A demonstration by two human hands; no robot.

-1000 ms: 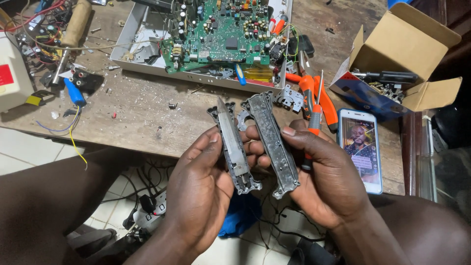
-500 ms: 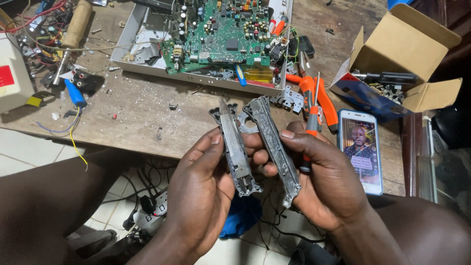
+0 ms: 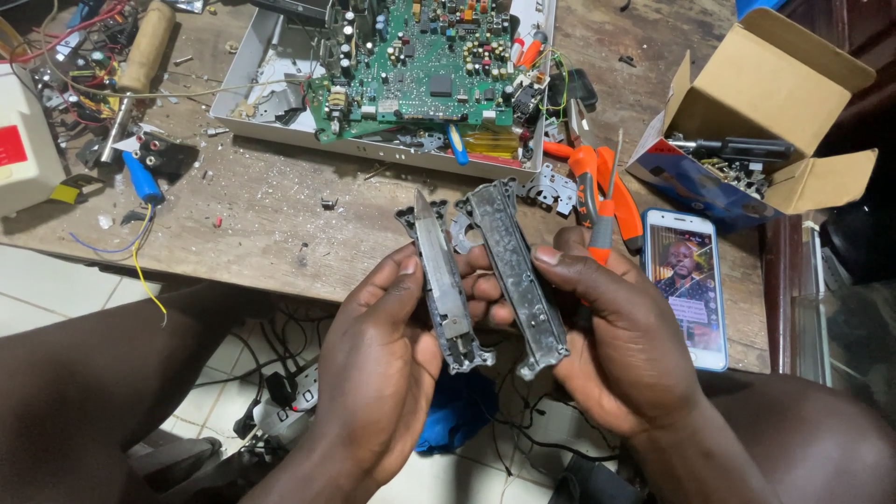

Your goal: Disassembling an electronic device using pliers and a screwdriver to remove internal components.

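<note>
My left hand (image 3: 378, 364) grips a long grey metal bracket (image 3: 441, 280), held upright above the front edge of the wooden bench (image 3: 271, 215). My right hand (image 3: 621, 341) grips a second, similar grey metal bracket (image 3: 516, 271) right beside it. The two brackets stand nearly parallel, a finger's width apart, their tops near a small toothed metal plate (image 3: 553, 189). Beyond them lies an open metal chassis (image 3: 245, 70) with a green circuit board (image 3: 420, 65) inside.
Orange-handled pliers (image 3: 597, 191) and a smartphone (image 3: 686, 285) with a lit screen lie right of my hands. An open cardboard box (image 3: 765, 103) of tools stands at the far right. Wires, a blue-handled tool (image 3: 142, 177) and a white device (image 3: 23, 149) fill the left. Cables lie on the floor below.
Both hands have shifted slightly, and the two brackets are tilted a little differently. Nothing was let go or picked up.
</note>
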